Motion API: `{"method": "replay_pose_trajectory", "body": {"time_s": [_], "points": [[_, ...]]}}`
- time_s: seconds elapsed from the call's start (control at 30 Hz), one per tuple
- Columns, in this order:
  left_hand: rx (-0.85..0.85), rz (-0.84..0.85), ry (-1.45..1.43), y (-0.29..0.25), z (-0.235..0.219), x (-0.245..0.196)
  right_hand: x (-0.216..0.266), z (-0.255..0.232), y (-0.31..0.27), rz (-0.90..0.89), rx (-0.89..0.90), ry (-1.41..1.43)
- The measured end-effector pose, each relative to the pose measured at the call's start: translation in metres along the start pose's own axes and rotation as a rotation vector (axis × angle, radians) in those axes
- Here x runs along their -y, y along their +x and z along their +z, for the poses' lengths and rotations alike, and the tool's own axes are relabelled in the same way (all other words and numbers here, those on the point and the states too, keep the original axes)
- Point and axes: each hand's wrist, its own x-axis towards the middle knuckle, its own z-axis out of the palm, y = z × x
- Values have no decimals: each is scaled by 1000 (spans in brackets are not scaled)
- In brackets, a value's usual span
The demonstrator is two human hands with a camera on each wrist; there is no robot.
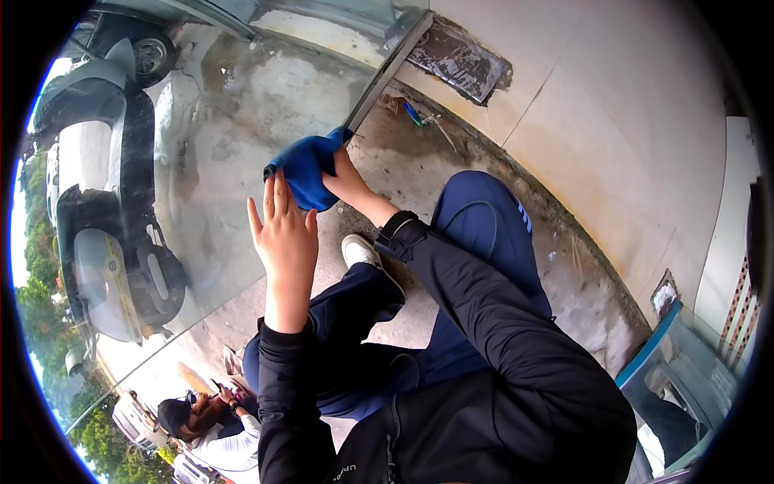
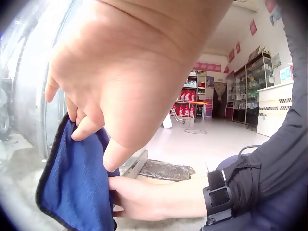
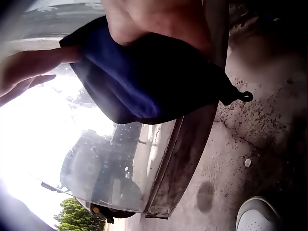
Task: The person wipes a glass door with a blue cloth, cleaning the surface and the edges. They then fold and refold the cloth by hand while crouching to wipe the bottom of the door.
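Observation:
A blue cloth with a dark edging [image 1: 302,173] is spread close against the glass panel [image 1: 230,242]. My right hand [image 1: 352,181] grips its right side, the thumb on the near face and the other fingers hidden behind the fabric. Extended fingers of my left hand [image 1: 286,242] touch the cloth's left edge, with the thumb held apart. In the left wrist view, the cloth [image 2: 79,178] hangs below the left fingertips, with my right hand [image 2: 139,195] at its lower right. A small loop [image 3: 246,96] sticks out from a cloth corner in the right wrist view.
A metal rail [image 1: 387,73] edges the glass at the floor. Beyond the glass stands a scooter [image 1: 113,202]. A person with a phone [image 1: 201,419] is at lower left. Near the step lie a blue-green scrap [image 1: 413,114] and a dark floor plate [image 1: 459,60]. Another glass pane [image 1: 685,371] stands at right.

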Motion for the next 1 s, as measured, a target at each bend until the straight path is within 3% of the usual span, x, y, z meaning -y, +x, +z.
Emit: {"method": "replay_pose_trajectory", "body": {"time_s": [0.17, 0.23, 0.3, 0.33, 0.43, 0.5, 0.57, 0.7, 0.77, 0.8, 1.0], "points": [[64, -26, 20, -10, -2, 3, 7, 34, -34, 92, 179, -3], [61, -54, -50, -13, -1, 3, 16, 45, -48, 175, 152, 23], [90, -67, -55, -12, -4, 2, 33, 42, -53, 312, 383, 279], [112, -76, -65, -11, -5, 1, 33, 41, -52, 229, 374, 228], [86, -74, -82, -9, -3, -1, 32, 32, -41, 262, 279, 132], [53, -54, -79, -6, -5, -3, 38, 24, -36, 172, 212, 104], [19, -36, -79, -3, -6, -5, 38, 17, -22, -31, -126, -82], [57, -44, -67, 5, -3, -9, 26, -8, -1, -54, -101, -172], [65, -49, -73, 5, -4, -11, 15, -5, 1, 111, -45, -17], [69, -48, -76, 3, -2, -11, 10, 0, -2, 24, -105, -89], [49, -59, -24, -12, 2, -2, 35, 10, -29, 103, 1, -123]]}}
